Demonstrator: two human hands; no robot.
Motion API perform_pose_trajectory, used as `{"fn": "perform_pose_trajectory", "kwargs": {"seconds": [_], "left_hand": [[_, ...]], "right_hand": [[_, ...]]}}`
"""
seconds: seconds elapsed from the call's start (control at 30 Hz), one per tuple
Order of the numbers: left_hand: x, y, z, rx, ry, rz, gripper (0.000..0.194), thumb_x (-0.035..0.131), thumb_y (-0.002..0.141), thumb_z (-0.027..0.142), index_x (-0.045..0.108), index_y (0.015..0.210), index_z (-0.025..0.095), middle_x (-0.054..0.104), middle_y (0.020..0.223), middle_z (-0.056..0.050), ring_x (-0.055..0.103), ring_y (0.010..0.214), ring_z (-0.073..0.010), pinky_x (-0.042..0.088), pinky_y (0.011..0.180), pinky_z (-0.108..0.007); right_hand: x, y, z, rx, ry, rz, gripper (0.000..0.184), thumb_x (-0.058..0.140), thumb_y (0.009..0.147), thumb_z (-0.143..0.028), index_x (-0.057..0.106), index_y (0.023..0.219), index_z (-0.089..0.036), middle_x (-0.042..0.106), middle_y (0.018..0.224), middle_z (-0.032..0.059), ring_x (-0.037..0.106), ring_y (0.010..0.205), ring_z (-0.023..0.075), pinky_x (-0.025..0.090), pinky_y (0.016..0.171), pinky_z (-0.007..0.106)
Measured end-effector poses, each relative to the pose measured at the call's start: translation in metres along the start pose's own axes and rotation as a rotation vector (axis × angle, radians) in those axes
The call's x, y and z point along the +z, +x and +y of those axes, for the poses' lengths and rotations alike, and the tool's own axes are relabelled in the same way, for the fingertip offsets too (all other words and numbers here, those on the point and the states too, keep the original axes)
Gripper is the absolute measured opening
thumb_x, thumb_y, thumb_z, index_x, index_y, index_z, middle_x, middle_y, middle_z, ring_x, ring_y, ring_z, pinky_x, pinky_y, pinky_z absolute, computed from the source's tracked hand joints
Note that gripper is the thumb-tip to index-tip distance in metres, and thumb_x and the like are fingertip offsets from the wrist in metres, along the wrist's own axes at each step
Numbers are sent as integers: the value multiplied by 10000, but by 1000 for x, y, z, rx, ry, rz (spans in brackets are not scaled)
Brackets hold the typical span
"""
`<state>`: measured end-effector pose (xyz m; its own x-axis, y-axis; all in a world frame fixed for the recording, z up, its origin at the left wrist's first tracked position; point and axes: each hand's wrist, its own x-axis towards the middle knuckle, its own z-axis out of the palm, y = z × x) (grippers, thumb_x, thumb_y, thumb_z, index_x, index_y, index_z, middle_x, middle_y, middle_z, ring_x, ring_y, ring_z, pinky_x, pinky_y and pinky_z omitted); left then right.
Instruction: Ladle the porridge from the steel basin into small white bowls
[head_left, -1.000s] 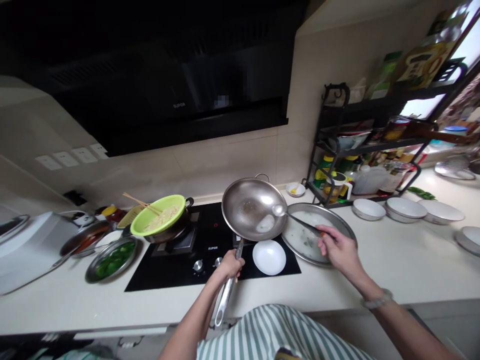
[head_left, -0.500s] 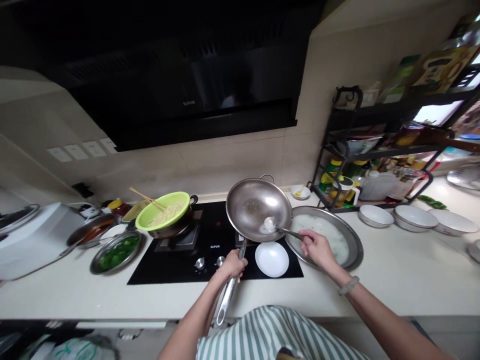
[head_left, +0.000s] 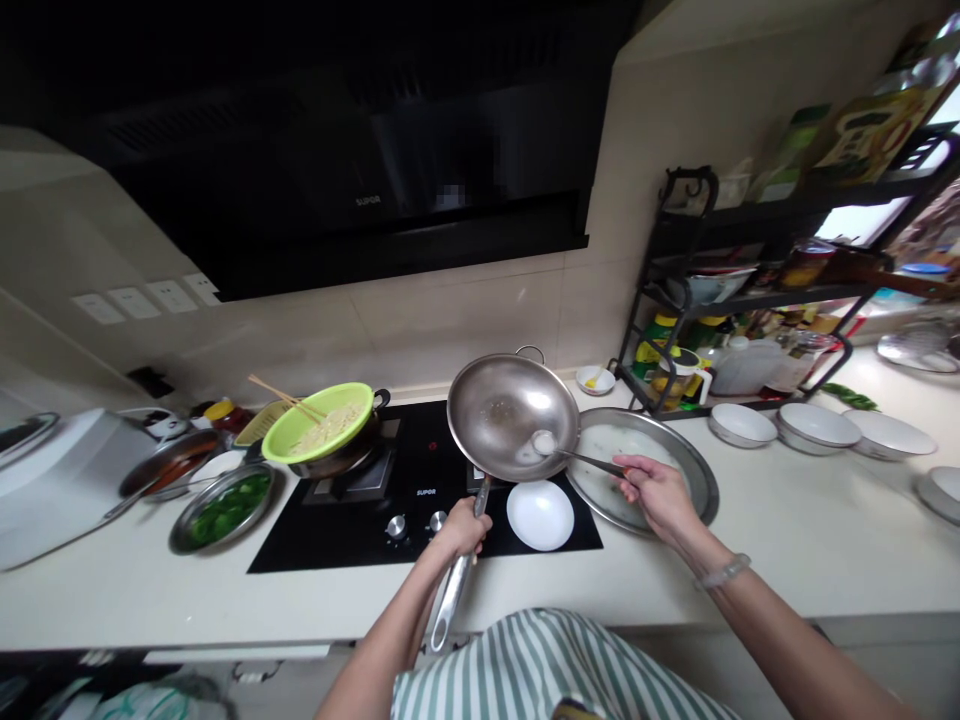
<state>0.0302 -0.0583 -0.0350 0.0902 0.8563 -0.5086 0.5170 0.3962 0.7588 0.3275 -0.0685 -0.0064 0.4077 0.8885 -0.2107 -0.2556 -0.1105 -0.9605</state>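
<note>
Wok (head_left: 510, 405) is over the right part of the stove (head_left: 416, 450); yr L hand (head_left: 465, 528) has its fingers wrapped round the handle (head_left: 452, 595). Yr R hand (head_left: 660, 493) pinches the ladle (head_left: 589, 461), w/ its head inside the wok. Basin (head_left: 697, 485) w/ cloudy liquid is just beside, white dish (head_left: 540, 516) in front.

The wok (head_left: 495, 385) is silvery grey, browned near its middle; the ladle (head_left: 545, 442) is silvery too. Cloudy white liquid (head_left: 607, 445) fills the grey basin (head_left: 703, 485). The hob (head_left: 337, 545) is black, the shallow dish (head_left: 540, 518) plain white, the bowl (head_left: 283, 440) lime green, its noodles (head_left: 335, 428) cream, the leaves (head_left: 229, 512) deep green, the garment (head_left: 517, 665) green-and-white striped.
</note>
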Motion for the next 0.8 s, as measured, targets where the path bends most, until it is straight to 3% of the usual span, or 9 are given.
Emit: {"fn": "perform_pose_trajectory", "kwargs": {"seconds": [0.2,0.37,0.53,0.67,0.8], "left_hand": [[-1,1,-3,-10,-36,-15,194,521,793,116,378,700,207,432,435,85,410,317,-75,294,347,-165],[3,1,-8,-4,-53,-7,197,497,793,107,370,682,207,427,418,90,411,305,-69,280,337,-154],[6,0,-9,-7,-93,-12,185,476,764,79,367,691,209,428,419,94,403,300,-71,291,336,-162],[6,0,-8,-13,-180,-35,184,487,727,44,384,715,196,486,469,73,459,354,-69,331,361,-152],[6,-1,-6,-57,-309,-94,200,503,709,29,409,797,181,613,597,7,570,442,-101,383,393,-163]], "right_hand": [[-4,-6,-9,24,54,46,225,652,502,-140,675,726,-131,558,411,2,454,368,87,376,365,202],[-19,-20,-31,41,126,111,250,676,476,-130,697,725,-132,621,499,46,481,414,80,382,360,170],[-59,-28,-45,17,117,194,282,696,478,-144,712,758,-166,654,601,54,502,457,94,417,367,190],[-92,-29,-34,-65,-4,271,315,673,493,-186,682,808,-167,650,607,48,493,456,106,399,377,222],[-114,-32,-13,-224,-360,307,294,597,621,-302,648,881,-175,592,514,0,493,431,139,427,455,284]]}}
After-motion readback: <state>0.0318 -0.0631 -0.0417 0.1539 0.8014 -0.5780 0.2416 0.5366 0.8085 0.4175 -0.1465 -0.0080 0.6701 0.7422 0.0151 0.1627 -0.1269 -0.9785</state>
